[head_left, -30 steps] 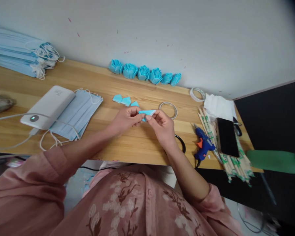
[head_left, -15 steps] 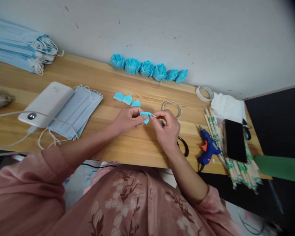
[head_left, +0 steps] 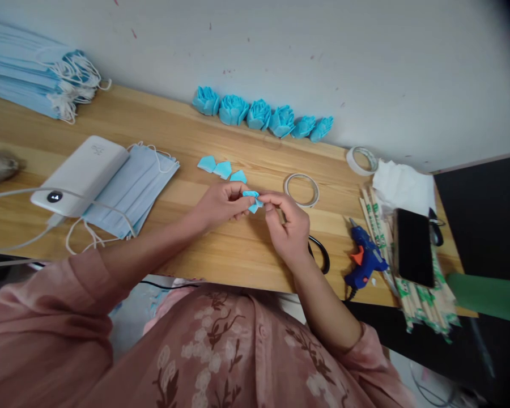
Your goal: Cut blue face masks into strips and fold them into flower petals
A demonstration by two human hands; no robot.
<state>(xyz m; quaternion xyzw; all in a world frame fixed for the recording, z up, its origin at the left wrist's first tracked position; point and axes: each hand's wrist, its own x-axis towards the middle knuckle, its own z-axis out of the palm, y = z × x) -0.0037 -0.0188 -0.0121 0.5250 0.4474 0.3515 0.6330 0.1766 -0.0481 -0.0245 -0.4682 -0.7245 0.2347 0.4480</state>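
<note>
A small folded piece of blue fabric (head_left: 251,195) is pinched between the thumb and fingers of my left hand (head_left: 221,205). My right hand (head_left: 288,220) has its index finger and thumb at the piece's right edge, closed on it. Just beyond my left hand lie three cut blue petals (head_left: 222,169) in a row. Blue fabric flowers (head_left: 259,114) stand lined up along the wall. A black scissor-like handle (head_left: 321,254) shows partly beneath my right forearm.
At left lie face masks (head_left: 130,187), a white power bank (head_left: 79,173) with a cable, and a larger mask stack (head_left: 25,71). Tape rolls (head_left: 301,190), a blue glue gun (head_left: 364,258), wrapped chopsticks (head_left: 425,309) and a black phone (head_left: 415,247) are at right.
The blue piece's right end, stretched out flat before, is now folded in toward its middle. My right fingers have shifted with it. The view has turned slightly.
</note>
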